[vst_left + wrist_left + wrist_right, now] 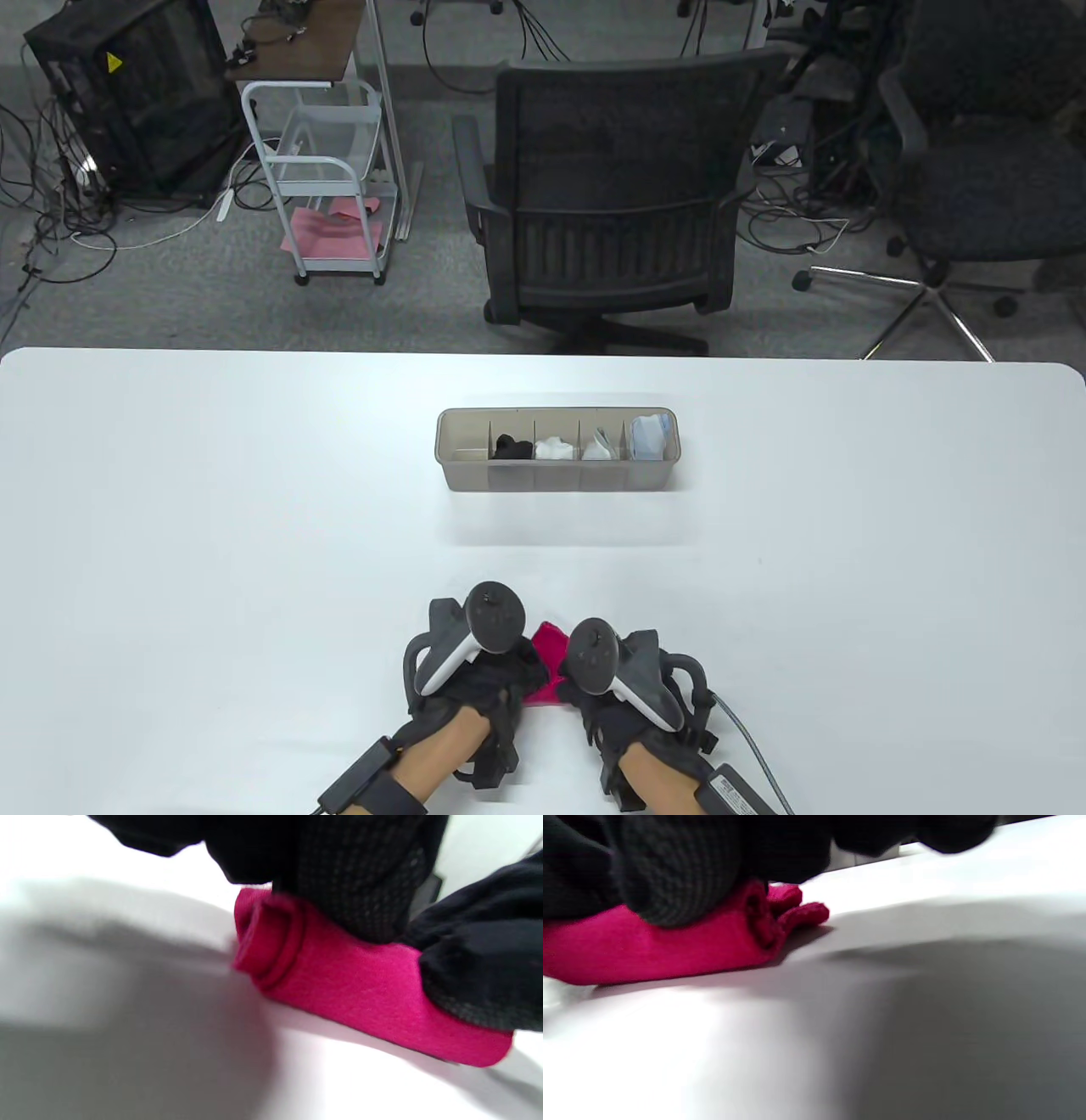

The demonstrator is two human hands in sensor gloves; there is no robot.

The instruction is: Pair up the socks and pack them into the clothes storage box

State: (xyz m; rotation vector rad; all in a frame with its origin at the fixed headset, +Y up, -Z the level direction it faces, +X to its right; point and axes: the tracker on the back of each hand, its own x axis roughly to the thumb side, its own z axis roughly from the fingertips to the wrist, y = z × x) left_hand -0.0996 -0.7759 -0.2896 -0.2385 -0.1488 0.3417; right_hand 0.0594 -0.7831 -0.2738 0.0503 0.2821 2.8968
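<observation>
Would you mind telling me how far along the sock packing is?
Four compartments of the grey plastic storage box already hold bundles: black, two white, light blue. Both hands, left and right, are rolling the magenta sock bundle on the table. The leftmost compartment remains empty.

A bright pink rolled sock bundle (360, 993) lies on the white counter (212, 526) at its near edge. Farther back stands a translucent grey plastic storage box (557, 480) with five compartments: apparently a black bundle (510, 447), two white ones (554, 449), and a light-blue one (652, 438); the leftmost holds none.
</observation>
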